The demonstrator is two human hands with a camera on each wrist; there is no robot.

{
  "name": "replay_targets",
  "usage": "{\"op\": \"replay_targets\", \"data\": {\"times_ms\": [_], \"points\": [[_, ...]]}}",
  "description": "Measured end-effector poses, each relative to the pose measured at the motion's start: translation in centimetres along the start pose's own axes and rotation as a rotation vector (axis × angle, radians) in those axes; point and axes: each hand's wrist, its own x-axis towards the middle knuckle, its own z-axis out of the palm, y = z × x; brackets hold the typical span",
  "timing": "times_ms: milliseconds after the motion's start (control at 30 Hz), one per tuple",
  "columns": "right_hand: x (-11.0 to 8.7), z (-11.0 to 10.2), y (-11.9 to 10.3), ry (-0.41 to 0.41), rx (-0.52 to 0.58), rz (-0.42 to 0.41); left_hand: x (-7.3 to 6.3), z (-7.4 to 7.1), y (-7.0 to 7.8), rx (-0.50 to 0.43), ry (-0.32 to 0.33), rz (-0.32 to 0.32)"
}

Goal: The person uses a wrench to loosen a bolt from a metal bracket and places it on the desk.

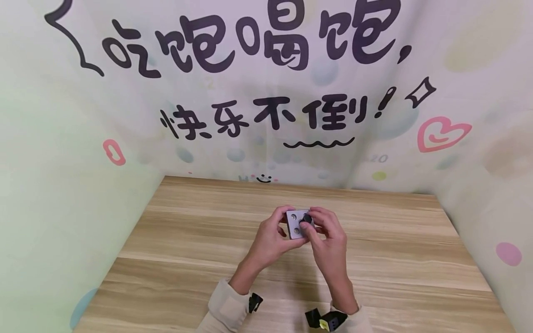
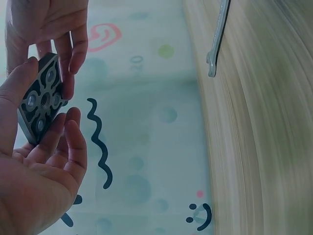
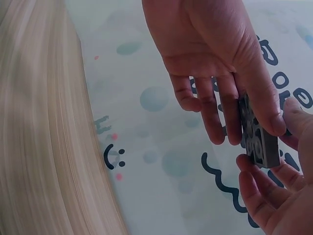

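A square grey metal plate (image 1: 294, 225) with several round holes is held up between both hands, over the table. Its ribbed back (image 2: 41, 103) faces the left wrist view. On the smooth face stands a round black knob-like piece (image 1: 307, 217), near the upper right corner. The left hand (image 1: 269, 236) grips the plate by its edges, thumb along the lower edge. The right hand (image 1: 331, 240) holds the right side: its thumb (image 3: 266, 105) lies on the smooth face right at the black piece, with fingers behind the ribbed back. The right hand covers the plate's right edge.
The wood-grain table (image 1: 187, 231) spreads below both hands. A printed cloth wall (image 1: 250, 157) rises behind it. A slim metal piece with a notched end (image 2: 215, 54) overlaps the table in the left wrist view. Black straps (image 1: 329, 319) sit at the cuffs.
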Motion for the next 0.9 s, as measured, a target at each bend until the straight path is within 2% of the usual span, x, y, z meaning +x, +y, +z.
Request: {"op": "replay_targets", "data": {"times_ms": [367, 633, 900], "points": [[0.0, 0.1, -0.1, 0.024, 0.027, -0.03, 0.0, 0.0, 0.2, 0.004, -0.001, -0.009], [-0.1, 0.1, 0.1, 0.018, -0.01, -0.029, 0.0, -0.2, 0.1, 0.005, -0.001, -0.009], [0.3, 0.0, -2.9, 0.0, -0.037, -0.039, 0.0, -0.2, 0.0, -0.004, -0.007, -0.022]]}}
